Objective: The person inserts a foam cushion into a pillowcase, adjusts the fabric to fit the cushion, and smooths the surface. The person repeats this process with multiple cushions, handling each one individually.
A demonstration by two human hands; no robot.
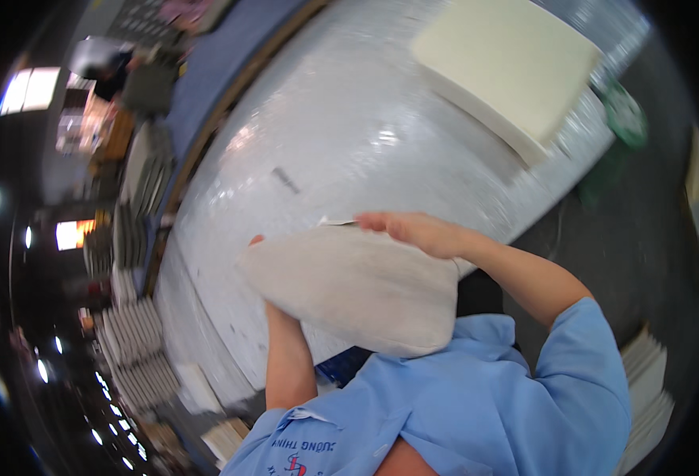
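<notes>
A pale beige, padded cushion (pixel 357 285) is held tilted against the front of my light-blue shirt. My left hand (pixel 257 239) is mostly hidden behind it; only a fingertip shows at the cushion's left corner, with the forearm passing underneath. My right hand (pixel 417 230) lies along the far edge, its fingers close together and bent over that edge, their tips partly hidden. Beside those fingertips a small white tag or flap (pixel 335 222) sticks up from a dark gap in the edge.
A table wrapped in shiny clear film (pixel 318 159) stretches ahead. On its far right sits a cream foam block (pixel 508 63). Stacked cushions (pixel 131 333) line the left side, by a blue surface (pixel 230 55). A green plastic bag (pixel 623 119) hangs at the right edge.
</notes>
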